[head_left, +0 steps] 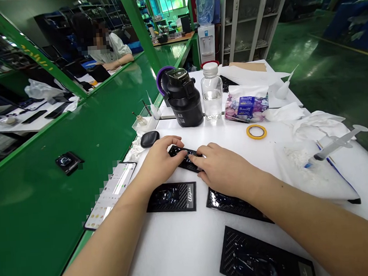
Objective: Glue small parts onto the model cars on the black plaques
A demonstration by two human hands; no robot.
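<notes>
Our left hand (162, 160) and right hand (222, 171) lie spread, fingertips touching a black plate (183, 158) at twelve o'clock; a tape roll (256, 131) sits beyond it at one o'clock.

Glossy black carbon-weave panel (190, 166), matt white tabletop (167, 257), shiny green bench (35, 215), clear plastic bottle (212, 98)

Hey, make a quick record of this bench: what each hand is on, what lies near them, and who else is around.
Left hand: on a small black panel
Right hand: on the same panel
Nearby: three larger black panels on the white table
Also on table: yellow tape roll, syringe, black flask, water bottle
Others: a co-worker seated beyond the green bench
</notes>
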